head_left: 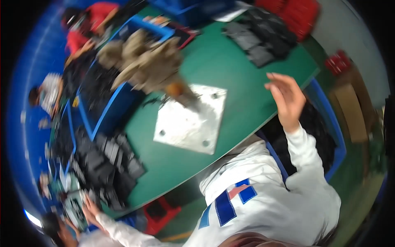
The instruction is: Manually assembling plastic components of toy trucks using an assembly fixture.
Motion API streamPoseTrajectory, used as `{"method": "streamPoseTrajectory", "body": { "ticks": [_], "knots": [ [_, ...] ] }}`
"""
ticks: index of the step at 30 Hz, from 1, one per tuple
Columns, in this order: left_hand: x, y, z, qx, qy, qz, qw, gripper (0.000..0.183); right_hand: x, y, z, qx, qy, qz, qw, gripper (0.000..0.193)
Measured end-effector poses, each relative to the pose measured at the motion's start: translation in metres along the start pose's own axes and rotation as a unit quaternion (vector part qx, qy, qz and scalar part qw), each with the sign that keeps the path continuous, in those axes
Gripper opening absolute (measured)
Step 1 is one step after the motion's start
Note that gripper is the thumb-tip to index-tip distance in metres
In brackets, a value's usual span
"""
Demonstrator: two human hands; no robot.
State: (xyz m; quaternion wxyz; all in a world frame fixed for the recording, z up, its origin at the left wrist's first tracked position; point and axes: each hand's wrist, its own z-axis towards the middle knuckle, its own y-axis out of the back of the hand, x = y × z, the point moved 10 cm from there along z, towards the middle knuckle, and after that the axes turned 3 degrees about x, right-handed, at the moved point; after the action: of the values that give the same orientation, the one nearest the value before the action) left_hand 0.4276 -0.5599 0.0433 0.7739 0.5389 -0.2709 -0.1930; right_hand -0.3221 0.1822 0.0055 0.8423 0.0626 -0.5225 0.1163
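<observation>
My right hand (289,101) is held above the right side of the green table (242,111). Its fingers are a little bent, the thumb stands apart from them, and nothing is in it. Far to the left, my left hand (93,211) stretches past the front edge of a heap of black flat pieces (101,160). Its fingers look extended and apart, though small and slightly blurred, with no held thing visible. Between my hands a white metal plate (185,129) with holes at its corners lies on the table. A post rises from it, topped by a bundle of beige cloth (148,64).
Another stack of black pieces (261,37) lies at the back right. Blue-rimmed bins (109,109) of black parts line the left, and a blue bin (335,140) stands at my right. A red stool (160,214) is below the table edge. Several people sit along the left.
</observation>
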Motion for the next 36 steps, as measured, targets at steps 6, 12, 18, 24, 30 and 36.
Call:
{"method": "streamPoseTrajectory", "body": {
  "ticks": [6,12,18,24,30,36],
  "knots": [
    [-0.019,-0.107,0.047,0.027,0.236,-0.348,0.907,0.045,0.013,0.083,0.074,-0.102,0.145,-0.351,0.919,0.034],
    [-0.070,-0.112,0.025,0.050,0.312,-0.530,0.787,0.057,-0.057,0.064,0.147,-0.061,0.091,-0.581,0.807,0.072],
    [-0.105,0.066,-0.029,-0.260,0.214,-0.323,0.885,0.035,-0.094,0.051,0.174,-0.037,0.122,-0.556,0.821,0.058],
    [-0.423,0.176,-0.004,-0.342,0.040,-0.208,0.916,0.020,-0.081,0.087,0.177,-0.061,0.092,-0.435,0.894,0.067],
    [-0.617,0.125,0.043,-0.061,-0.155,-0.447,0.879,0.025,-0.048,0.034,0.098,0.051,-0.079,-0.048,0.994,0.072],
    [-0.718,0.071,0.101,0.008,-0.289,-0.440,0.850,0.050,-0.050,-0.028,-0.017,0.259,-0.269,0.283,0.884,0.098]
  ]
}}
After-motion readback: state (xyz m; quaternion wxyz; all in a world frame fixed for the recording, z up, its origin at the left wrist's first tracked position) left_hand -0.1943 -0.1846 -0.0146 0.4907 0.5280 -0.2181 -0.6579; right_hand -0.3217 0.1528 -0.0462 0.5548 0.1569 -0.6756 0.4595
